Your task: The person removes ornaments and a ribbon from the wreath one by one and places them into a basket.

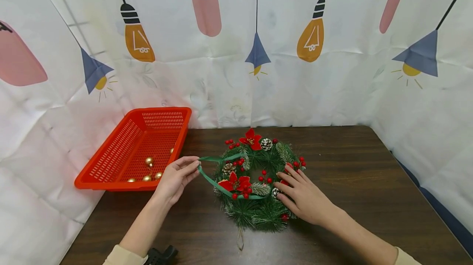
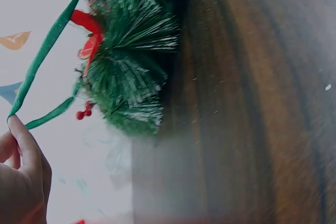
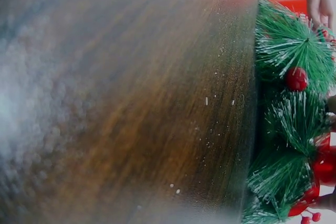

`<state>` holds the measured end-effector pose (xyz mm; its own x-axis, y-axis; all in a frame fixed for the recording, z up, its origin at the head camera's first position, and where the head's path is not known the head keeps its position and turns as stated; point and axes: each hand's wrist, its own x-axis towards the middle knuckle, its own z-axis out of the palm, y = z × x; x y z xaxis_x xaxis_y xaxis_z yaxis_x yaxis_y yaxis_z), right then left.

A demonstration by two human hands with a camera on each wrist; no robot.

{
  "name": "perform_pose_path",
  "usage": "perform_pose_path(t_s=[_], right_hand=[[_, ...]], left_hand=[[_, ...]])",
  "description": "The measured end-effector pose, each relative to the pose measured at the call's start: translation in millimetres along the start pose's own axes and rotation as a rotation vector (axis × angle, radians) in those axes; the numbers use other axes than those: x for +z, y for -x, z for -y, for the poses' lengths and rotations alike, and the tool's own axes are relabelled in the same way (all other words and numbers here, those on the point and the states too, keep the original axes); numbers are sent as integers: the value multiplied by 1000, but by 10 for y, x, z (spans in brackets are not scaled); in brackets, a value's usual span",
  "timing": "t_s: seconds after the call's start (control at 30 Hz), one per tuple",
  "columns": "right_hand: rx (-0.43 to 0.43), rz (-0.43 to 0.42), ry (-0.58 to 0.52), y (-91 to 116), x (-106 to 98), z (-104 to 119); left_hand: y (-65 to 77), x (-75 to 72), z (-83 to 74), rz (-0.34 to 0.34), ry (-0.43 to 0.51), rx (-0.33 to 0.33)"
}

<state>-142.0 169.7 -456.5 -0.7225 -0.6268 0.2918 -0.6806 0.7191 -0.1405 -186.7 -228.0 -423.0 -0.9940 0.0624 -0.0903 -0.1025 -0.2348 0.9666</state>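
Observation:
A green wreath (image 1: 242,212) with red poinsettias, berries and pinecones lies on the dark wooden table. Between thumb and fingertips, my left hand (image 1: 178,178) pinches a green ribbon (image 1: 214,183) at the wreath's left side. The ribbon runs in two strands from those fingers across the wreath; in the left wrist view both strands of ribbon (image 2: 46,48) look taut. My right hand (image 1: 304,197) rests on the wreath's right side with its fingers spread, over berries and a pinecone. Its fingers show only at the edge of the right wrist view.
A red plastic basket (image 1: 133,186) with several gold balls (image 1: 149,161) stands at the table's back left. A twine loop (image 1: 240,240) sticks out from the wreath's near side. Near the left sleeve lies a black object (image 1: 162,254). A printed white curtain (image 1: 229,92) hangs behind the table.

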Motion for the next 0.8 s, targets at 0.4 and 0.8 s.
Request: perform_pose_path(t_s=[0.4, 0.8], right_hand=[[-2, 0, -6, 2, -4, -1], [1, -9, -10, 6, 6, -5]], left_hand=[[73, -166, -278, -5, 58, 100], [144, -487, -718, -19, 240, 249]])
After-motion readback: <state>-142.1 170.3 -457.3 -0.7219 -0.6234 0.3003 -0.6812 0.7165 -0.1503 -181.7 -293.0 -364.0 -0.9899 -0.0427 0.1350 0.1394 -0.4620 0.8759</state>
